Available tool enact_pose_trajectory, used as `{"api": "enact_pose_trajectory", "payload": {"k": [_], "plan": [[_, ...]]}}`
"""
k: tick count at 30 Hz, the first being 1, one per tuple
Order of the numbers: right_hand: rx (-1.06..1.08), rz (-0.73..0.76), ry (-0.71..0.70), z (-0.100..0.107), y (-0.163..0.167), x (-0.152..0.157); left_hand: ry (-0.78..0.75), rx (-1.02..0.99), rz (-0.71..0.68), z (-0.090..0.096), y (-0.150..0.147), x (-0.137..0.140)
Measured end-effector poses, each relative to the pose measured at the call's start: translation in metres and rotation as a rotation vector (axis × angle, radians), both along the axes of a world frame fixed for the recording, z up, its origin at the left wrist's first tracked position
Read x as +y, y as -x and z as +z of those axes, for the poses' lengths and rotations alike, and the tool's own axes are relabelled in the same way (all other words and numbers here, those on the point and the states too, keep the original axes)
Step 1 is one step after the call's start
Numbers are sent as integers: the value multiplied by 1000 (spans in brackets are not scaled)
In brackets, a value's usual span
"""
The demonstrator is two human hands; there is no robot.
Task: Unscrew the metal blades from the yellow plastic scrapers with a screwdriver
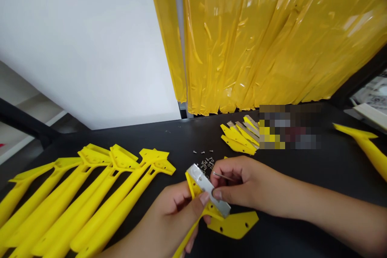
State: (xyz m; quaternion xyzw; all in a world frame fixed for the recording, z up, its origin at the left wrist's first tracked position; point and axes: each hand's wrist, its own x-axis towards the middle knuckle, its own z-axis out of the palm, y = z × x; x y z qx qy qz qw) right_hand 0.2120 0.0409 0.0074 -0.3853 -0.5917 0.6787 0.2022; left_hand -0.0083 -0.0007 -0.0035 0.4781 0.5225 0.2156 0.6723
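My left hand [181, 209] is closed around a yellow plastic handle [193, 187] with a flared head, its thumb pressing a silver metal strip [207, 187] against that head. Fingers of my right hand [237, 181] are bent round a thin metal rod [223, 176], and the thumb touches the strip's edge; the rod's far end is hidden in the hand. Just beyond the strip, small screws [207, 164] lie in a loose pile on the black table [169, 217]. Under the hands rests a flat yellow plate [234, 225] with holes.
Several similar yellow handles [90, 193] lie side by side at the left. Yellow plates and metal strips [240, 135] are stacked at the back, beside a blurred-out patch. Another yellow handle [365, 145] is at the far right. A yellow plastic curtain [256, 40] and a white panel [90, 44] stand behind.
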Motion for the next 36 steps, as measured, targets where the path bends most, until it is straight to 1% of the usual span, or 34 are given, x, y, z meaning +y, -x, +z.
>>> {"api": "enact_pose_trajectory", "payload": {"k": [4, 6, 12, 17, 21, 24, 26, 28, 31, 33, 36], "plan": [[-26, 1, -29, 0, 0, -2, -4, -10, -36, -10, 1, 2], [-40, -13, -58, -1, 0, -3, -2, 3, -42, -12, 2, 2], [-36, 3, -53, -5, 3, -3, 5, 67, -37, -3, 0, 1], [-85, -31, -84, -7, 4, -8, 16, 125, -31, 4, -4, 0], [-133, -24, -91, -6, 4, -11, 23, 121, -24, 3, -5, -2], [-185, -16, -108, 0, 4, -9, 25, 99, 17, 0, -3, -4], [-271, -23, -195, 6, 0, -6, 31, 85, 88, 0, -1, -3], [-415, -33, -327, 13, -6, -2, 19, 83, 183, 3, 0, -1], [-617, -9, -499, 20, -17, -2, -66, 83, 318, 9, 3, 6], [-678, 75, -578, 22, -21, -9, -84, 76, 373, 12, 4, 11], [-737, 245, -682, 19, -21, -26, -59, 63, 407, 13, 6, 14]]}}
